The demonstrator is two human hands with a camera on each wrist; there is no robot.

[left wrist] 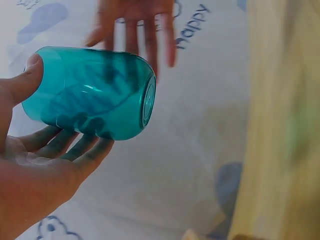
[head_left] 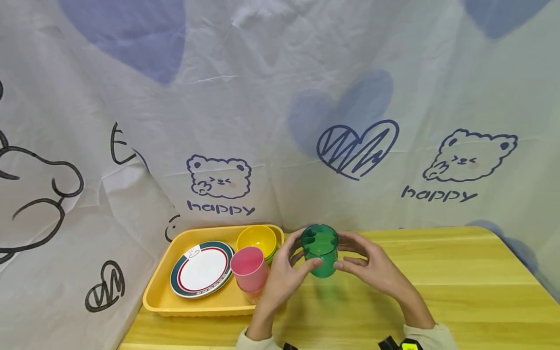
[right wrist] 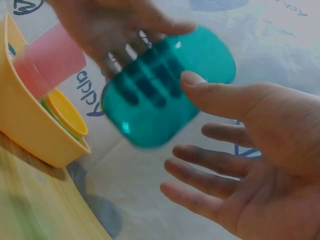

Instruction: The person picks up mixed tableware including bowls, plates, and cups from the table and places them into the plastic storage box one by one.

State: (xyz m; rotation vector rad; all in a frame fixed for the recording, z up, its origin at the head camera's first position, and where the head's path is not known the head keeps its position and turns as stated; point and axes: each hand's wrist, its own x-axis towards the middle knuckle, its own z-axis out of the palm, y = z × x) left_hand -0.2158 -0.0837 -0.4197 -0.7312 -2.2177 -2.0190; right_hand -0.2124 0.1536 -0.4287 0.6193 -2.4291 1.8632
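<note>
A see-through green cup (head_left: 324, 262) is held upright above the wooden table, its mouth up. My left hand (head_left: 282, 274) grips it from the left, thumb on the near side and fingers around the far side; the left wrist view shows this thumb and the curled fingers on the cup (left wrist: 95, 90). On the other side is my right hand (head_left: 374, 267), its fingers spread and extended. In the right wrist view, the right thumb (right wrist: 225, 97) overlaps the cup's edge; whether it touches I cannot tell. The other right fingers stand apart from the cup.
Left of the hands, a yellow tray (head_left: 150, 296) holds white plates (head_left: 203, 267) with a green-and-red rim, a pink cup (head_left: 249, 267) and a yellow bowl (head_left: 257, 238) stacked over a green one. The wooden table (head_left: 459, 277) extends right. A printed cloth (head_left: 271, 121) hangs behind.
</note>
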